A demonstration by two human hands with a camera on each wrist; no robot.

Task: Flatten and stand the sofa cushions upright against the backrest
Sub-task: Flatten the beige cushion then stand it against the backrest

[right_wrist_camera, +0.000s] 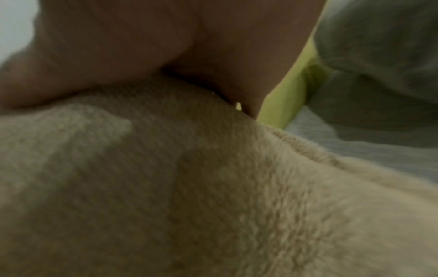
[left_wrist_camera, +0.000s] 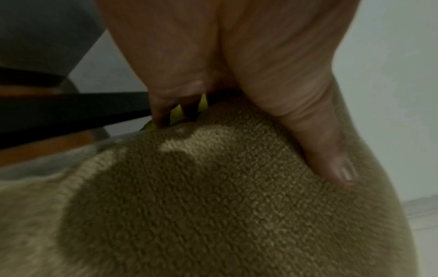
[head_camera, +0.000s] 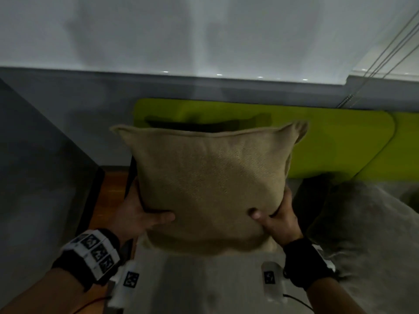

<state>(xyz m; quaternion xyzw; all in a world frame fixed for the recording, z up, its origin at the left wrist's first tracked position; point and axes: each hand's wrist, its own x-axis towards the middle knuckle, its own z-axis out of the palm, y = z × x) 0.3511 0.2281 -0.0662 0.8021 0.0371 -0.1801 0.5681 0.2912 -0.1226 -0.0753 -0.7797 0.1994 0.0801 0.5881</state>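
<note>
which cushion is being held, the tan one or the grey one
The tan cushion, gripped at its lower sides by the left hand and right hand; the grey cushion lies untouched alongside.

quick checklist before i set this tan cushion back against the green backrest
1. Left hand grips the tan cushion: ok.
2. Right hand grips its other side: ok.
3. Cushion upright, top seam level: ok.
4. Green backrest free behind the cushion: ok where visible.
5. Cushion flattened: not ok, it bulges.
6. Bottom edge seated on the sofa: cannot tell.
7. Grey cushion standing: not ok, slumped.
</note>
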